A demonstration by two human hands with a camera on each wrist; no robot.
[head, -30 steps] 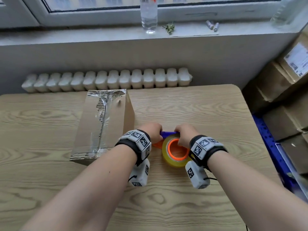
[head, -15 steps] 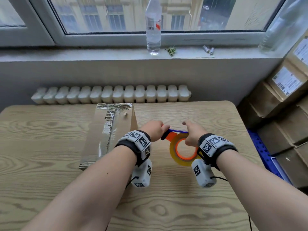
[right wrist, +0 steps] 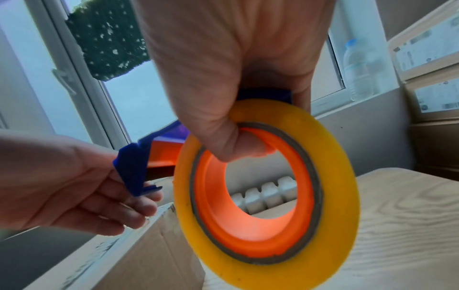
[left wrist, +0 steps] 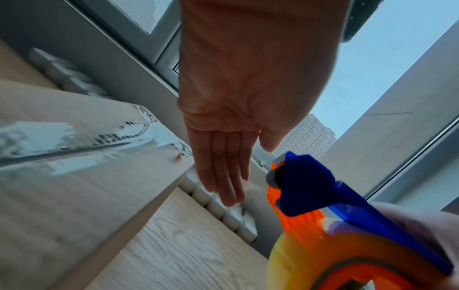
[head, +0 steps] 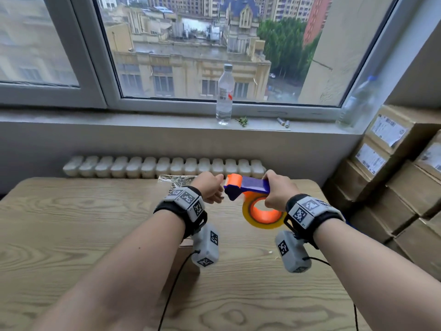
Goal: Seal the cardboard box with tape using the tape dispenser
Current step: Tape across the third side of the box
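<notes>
The right hand (head: 278, 191) grips the dispenser (head: 248, 186) in the air above the tabletop (head: 71, 235). In the right wrist view its thumb is hooked through the orange core of the tape roll (right wrist: 268, 196) and the fingers curl over the blue top of the frame, so the roll hangs below the palm.

The left hand (head: 210, 187) is at the dispenser's front end. In the head view it looks loosely curled. The left wrist view shows the fingers (left wrist: 223, 166) lying fairly straight and side by side, with the thumb tip just beside the blue nose (left wrist: 305, 182). In the right wrist view the fingertips (right wrist: 144, 206) sit right under the blue tip, touching or nearly so. Whether they pinch a tape end cannot be told, since no loose strip shows clearly.

The box (left wrist: 74, 157) stands on the tabletop just left of and below the hands, mostly hidden by the left forearm in the head view. Its top carries shiny, wrinkled clear tape (left wrist: 37, 137) along the centre seam, and its brown side wall (right wrist: 154, 255) shows below the roll.

Beyond the far edge of the tabletop is a white radiator (head: 164, 166). Above it a windowsill (head: 119, 118) holds a clear bottle (head: 224, 94), a small green sprig and two batteries. Stacked labelled cartons (head: 393, 168) fill the right side.
</notes>
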